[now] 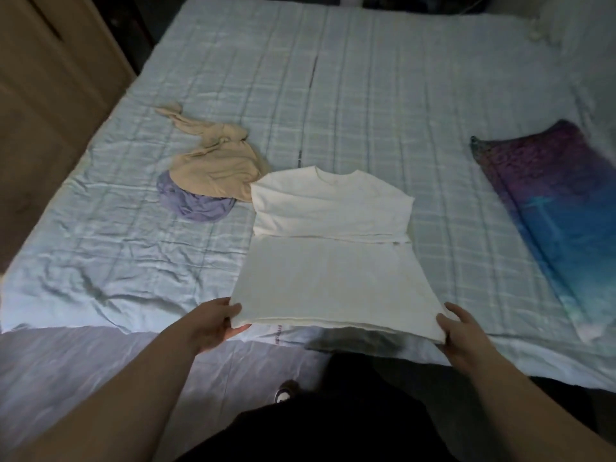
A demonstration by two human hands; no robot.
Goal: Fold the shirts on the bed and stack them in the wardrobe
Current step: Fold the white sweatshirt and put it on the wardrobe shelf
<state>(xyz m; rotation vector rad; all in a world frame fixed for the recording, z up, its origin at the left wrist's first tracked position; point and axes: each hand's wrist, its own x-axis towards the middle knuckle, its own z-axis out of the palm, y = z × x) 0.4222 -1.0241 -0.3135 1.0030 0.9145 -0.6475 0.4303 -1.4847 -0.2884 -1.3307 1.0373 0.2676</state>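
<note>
Both hands, left hand (213, 323) and right hand (465, 331), pinch the white shirt (330, 248) by its near corners on the bed (366, 95).

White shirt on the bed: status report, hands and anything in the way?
Left hand and right hand grip white shirt near corners. Sides folded in. Tan and purple shirts unfolded alongside, clear.

bed (366, 95), pale blue checked cover | white shirt (330, 228) | tan shirt (216, 165) over purple shirt (196, 203) | pillow (560, 208)
</note>
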